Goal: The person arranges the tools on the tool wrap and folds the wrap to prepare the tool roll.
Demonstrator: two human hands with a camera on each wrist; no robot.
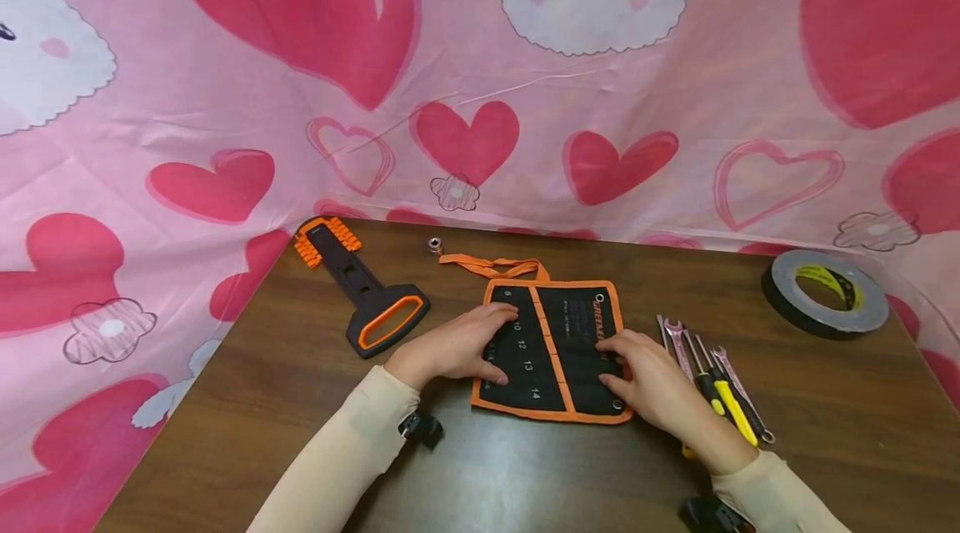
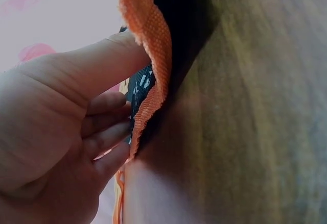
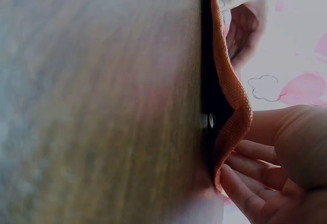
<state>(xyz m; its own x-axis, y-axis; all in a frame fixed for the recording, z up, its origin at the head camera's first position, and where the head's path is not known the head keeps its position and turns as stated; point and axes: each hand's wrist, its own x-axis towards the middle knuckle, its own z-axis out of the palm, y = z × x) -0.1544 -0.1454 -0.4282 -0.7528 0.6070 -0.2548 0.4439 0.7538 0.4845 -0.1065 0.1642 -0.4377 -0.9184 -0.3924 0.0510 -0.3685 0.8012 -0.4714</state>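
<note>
A black fabric tool pouch point(image 1: 528, 333) with orange trim lies flat on the table, printed with numbers such as 10, 12, 13 and 14. My left hand point(image 1: 468, 345) rests on its left side, thumb near the lower left corner and fingers spread higher up. On the right side, my right hand point(image 1: 652, 374) touches the pouch with thumb and fingertips. In the left wrist view, the thumb point(image 2: 107, 63) lies over the wavy orange edge point(image 2: 158, 45). The right wrist view shows the right fingers point(image 3: 255, 173) relaxed against the raised orange trim point(image 3: 232, 91). An orange strap point(image 1: 495, 266) trails from the pouch's far edge.
Right of the pouch lie wrenches point(image 1: 678, 345) and screwdrivers point(image 1: 735, 412), partly behind my right hand. A roll of grey tape point(image 1: 855, 299) sits at the far right. A black tool with orange teeth point(image 1: 363, 279) lies left; a small metal socket point(image 1: 435, 245) stands at the back.
</note>
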